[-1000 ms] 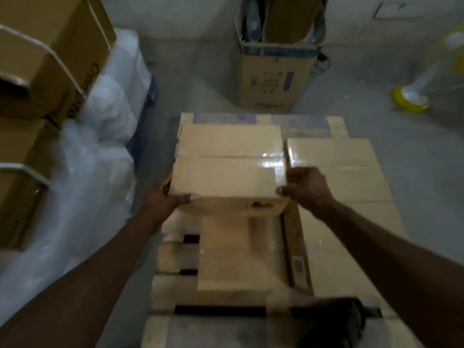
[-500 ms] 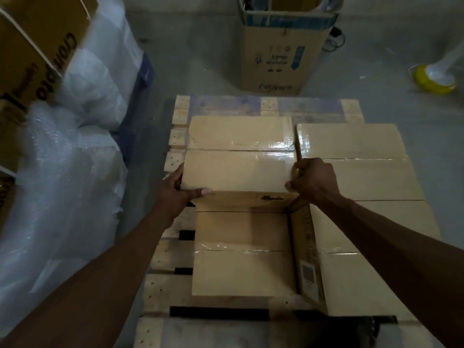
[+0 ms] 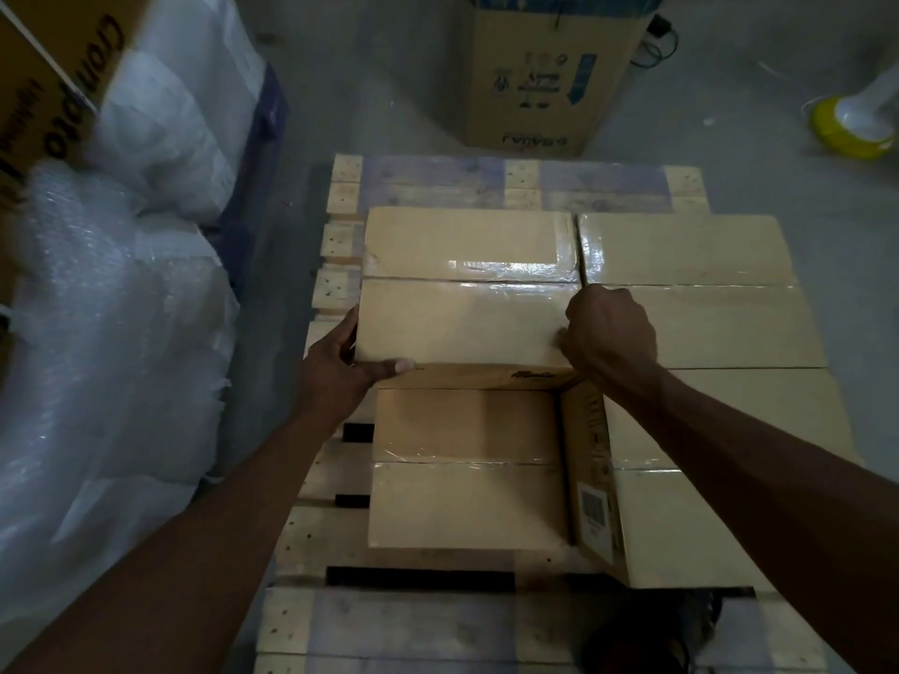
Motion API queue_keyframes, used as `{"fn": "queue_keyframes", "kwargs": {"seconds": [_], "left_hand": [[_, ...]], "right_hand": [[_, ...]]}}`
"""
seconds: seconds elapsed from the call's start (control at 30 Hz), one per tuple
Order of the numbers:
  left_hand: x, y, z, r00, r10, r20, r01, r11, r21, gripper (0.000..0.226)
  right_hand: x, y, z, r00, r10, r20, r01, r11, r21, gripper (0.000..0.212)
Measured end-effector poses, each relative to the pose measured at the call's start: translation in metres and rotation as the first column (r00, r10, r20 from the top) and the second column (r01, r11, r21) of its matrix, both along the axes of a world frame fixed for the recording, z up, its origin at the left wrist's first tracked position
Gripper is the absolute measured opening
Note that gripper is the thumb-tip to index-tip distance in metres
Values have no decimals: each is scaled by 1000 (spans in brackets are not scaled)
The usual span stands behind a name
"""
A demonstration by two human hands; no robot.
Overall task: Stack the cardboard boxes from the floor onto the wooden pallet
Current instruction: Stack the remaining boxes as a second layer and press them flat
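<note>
**Seating the upper box on the pallet stack**

The person is setting a taped cardboard box [image 3: 467, 304] onto the far-left part of the wooden pallet [image 3: 515, 172], where it is sitting higher than the low box [image 3: 467, 467] nearer the camera and tight against the tall right-hand stack [image 3: 700, 294]. The left hand [image 3: 335, 372] is gripping the near-left corner, thumb lying along the front edge and fingers going round the side. The right hand [image 3: 608, 333] is curled over the near-right corner, knuckles up, clamped on the box's edge at the seam with the neighbouring stack.

To do this well, I'd say they should be squaring the box flush with its neighbour and checking it is sitting flat before letting go, drawing the right fingers out of the seam without dragging the box askew.

What is lying under this box is hidden, so I cannot tell whether it is fully resting. The right fingertips are out of sight. A printed carton [image 3: 549, 75] beyond the pallet is cut off at the top, and a dark shape at the bottom edge is too dim to name
</note>
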State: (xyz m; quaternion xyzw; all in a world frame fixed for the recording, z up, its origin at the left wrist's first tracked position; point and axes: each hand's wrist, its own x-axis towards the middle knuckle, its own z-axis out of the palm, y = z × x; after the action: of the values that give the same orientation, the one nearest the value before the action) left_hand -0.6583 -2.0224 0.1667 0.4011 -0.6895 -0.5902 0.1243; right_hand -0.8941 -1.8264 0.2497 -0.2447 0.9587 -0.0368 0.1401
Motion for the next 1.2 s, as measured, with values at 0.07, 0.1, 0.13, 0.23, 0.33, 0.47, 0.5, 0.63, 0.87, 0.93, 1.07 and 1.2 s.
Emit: {"fn": "queue_keyframes", "kwargs": {"seconds": [0.07,0.1,0.13,0.23,0.33,0.47,0.5,0.63,0.87,0.93,1.07,1.2], "left_hand": [[0,2,1,1000,-10,1,10,1000,-23,94],[0,2,1,1000,-15,4,15,999,-32,94],[0,1,1,1000,-19,7,19,999,-38,94],[2,0,-1,1000,-28,0,28,999,-32,95],[2,3,-1,1000,-25,-15,24,999,-26,96],[1,6,0,1000,-6,-20,6,1000,10,102],[0,6,-1,1000,-6,-19,6,1000,16,102],[3,3,-6,1000,-31,-7,31,1000,2,102],[3,4,1,996,-40,76,43,998,-36,109],[2,3,3,994,-54,99,61,996,-66,107],[-8,6,0,992,-25,126,35,996,-81,98],[-12,8,-4,989,41,144,-32,998,-60,98]], "right_hand": [[1,3,3,998,59,0,-59,998,34,30],[1,4,5,994,106,0,-106,993,46,36],[0,4,7,984,179,-2,-179,981,69,41],[-5,10,1,897,440,33,-435,868,240,60],[-4,24,-13,868,491,74,-489,818,304,72],[-4,39,-23,883,464,77,-470,863,187,73],[-4,40,-23,890,448,90,-456,878,146,73],[-1,45,-28,910,410,63,-412,910,41,65],[-7,47,-21,896,440,63,-444,894,62,74],[-7,49,-23,908,416,43,-418,903,95,84],[-15,53,-36,933,350,81,-358,925,131,109],[-22,56,-42,927,346,146,-360,929,83,109]]}}
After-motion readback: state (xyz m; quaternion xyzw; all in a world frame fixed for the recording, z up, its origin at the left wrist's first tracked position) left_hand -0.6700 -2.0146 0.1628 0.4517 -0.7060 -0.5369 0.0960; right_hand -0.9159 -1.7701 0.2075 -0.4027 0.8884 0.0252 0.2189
